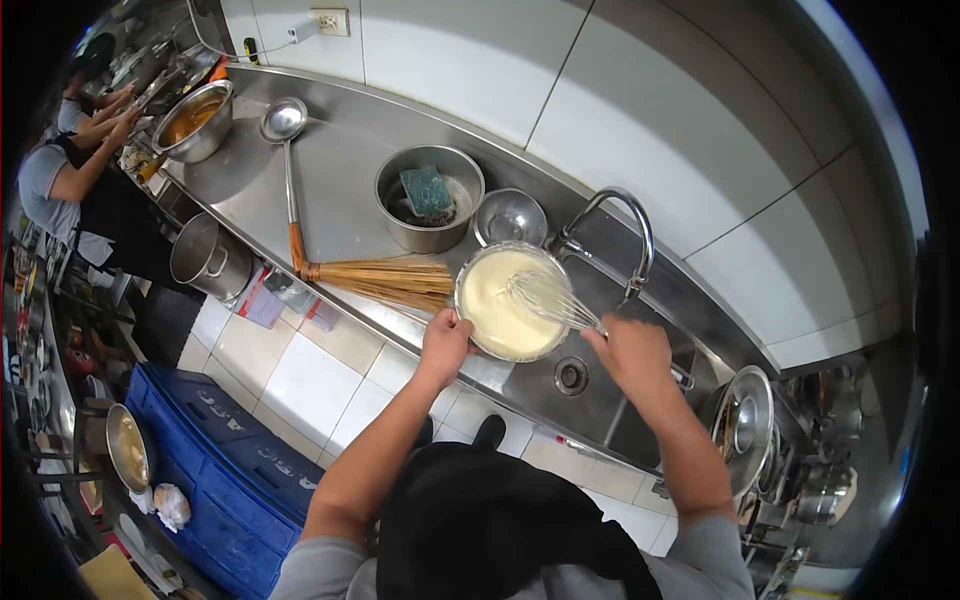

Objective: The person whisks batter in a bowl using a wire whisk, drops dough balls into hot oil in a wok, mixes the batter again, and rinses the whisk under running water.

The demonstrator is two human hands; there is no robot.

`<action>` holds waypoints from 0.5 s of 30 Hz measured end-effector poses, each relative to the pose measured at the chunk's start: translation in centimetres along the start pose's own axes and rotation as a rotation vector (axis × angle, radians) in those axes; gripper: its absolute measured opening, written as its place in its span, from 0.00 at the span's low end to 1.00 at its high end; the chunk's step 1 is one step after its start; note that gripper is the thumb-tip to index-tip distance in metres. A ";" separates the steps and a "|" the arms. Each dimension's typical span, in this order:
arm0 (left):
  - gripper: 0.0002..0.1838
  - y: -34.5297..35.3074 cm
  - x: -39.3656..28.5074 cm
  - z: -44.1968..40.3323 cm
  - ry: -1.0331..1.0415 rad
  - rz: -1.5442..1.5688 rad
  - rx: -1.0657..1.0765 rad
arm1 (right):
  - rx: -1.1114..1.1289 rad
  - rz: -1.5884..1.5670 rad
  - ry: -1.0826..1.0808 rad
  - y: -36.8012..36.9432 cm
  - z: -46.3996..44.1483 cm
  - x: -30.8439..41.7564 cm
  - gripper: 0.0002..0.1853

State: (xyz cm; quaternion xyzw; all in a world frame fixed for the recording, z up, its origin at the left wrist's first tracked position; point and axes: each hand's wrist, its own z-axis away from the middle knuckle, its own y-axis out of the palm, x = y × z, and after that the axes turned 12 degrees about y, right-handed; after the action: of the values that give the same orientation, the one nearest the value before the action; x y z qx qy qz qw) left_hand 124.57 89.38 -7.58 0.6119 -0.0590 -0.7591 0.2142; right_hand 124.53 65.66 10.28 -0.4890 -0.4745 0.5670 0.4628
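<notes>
My left hand grips the near left rim of a bowl of smooth pale yellow batter. In my right hand is the handle of a wire whisk, its wires resting in the batter at the bowl's right side. The bowl is at the left edge of the sink. A bamboo stick brush lies just left of the bowl. Behind it stand a metal pot with a green scouring pad and a small steel bowl.
The curved faucet rises behind the sink. Farther left are a ladle and a bowl of orange-brown food. Stacked basins stand at right. Blue crates and a pot are lower left. Two people work at upper left.
</notes>
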 end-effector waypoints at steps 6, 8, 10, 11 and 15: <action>0.03 -0.1 0.0 0.2 -0.030 -0.057 0.029 | -0.050 -0.133 0.115 4.9 1.2 -1.7 0.21; 0.04 0.1 -0.6 0.5 -0.032 -0.051 0.027 | -0.078 -0.162 0.122 6.5 0.8 -1.9 0.21; 0.05 0.2 -1.0 0.7 -0.040 -0.051 0.024 | -0.102 -0.189 0.124 7.0 0.4 -1.9 0.21; 0.05 0.2 -0.8 0.7 -0.038 -0.055 0.026 | -0.059 -0.195 0.154 6.9 -0.1 -1.7 0.21; 0.06 0.2 -0.9 0.8 -0.027 -0.014 0.035 | 0.036 -0.240 0.200 5.2 -2.1 -0.5 0.20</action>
State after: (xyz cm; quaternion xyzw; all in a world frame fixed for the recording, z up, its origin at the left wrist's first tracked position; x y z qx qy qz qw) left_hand 123.94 89.45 -6.51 0.6055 -0.0706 -0.7677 0.1973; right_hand 126.32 64.67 5.04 -0.4747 -0.4708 0.4645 0.5807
